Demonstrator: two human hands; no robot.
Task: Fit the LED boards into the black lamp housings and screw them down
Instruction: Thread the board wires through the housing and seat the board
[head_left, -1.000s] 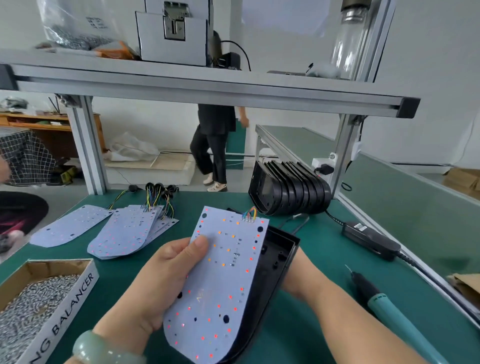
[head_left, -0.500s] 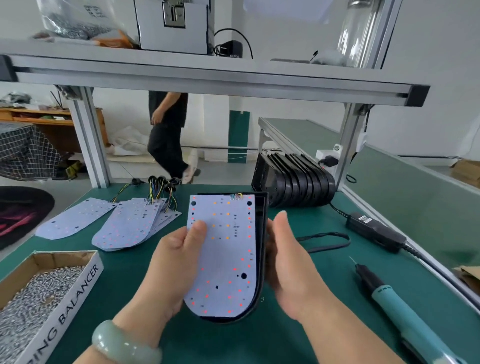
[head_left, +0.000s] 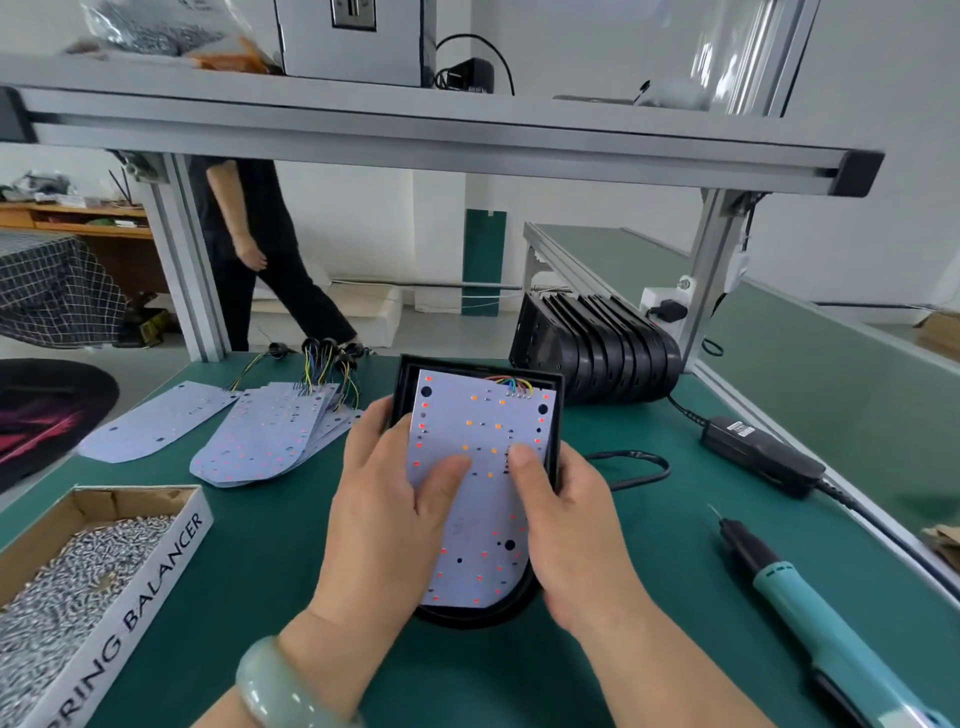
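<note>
**Two hands seating one board, no screws in yet**

Both hands are clamped on the same job. The left hand (head_left: 395, 514) holds the left wall of the black housing (head_left: 470, 617) with its thumb flat on the board (head_left: 480, 525). The right hand (head_left: 566, 535) wraps the right wall, its thumb also pressing on the board's face. The housing sits low over the green table (head_left: 291, 545); whether it rests on it cannot be told. The board lies inside the housing's rim, lit side up, with its coloured wires (head_left: 511, 385) at the far, square end. It looks a little skewed in the rim, so it is probably not fully home.

The step in hand appears to be fitting, not fastening. No screw shows in the board.

The next move likely calls for squaring the board until its holes sit over the housing's posts, keeping the wires from being pinched. One hand then has to let go. The box (head_left: 150, 587) of screws (head_left: 62, 577) lies well to the left of the housing and the electric screwdriver (head_left: 810, 613) well to its right, so each hand has its own reach. The other hand should keep the board pressed down.

More boards (head_left: 270, 441) are fanned out to the housing's left, and a row of spare housings (head_left: 602, 353) stands behind it to the right.
</note>
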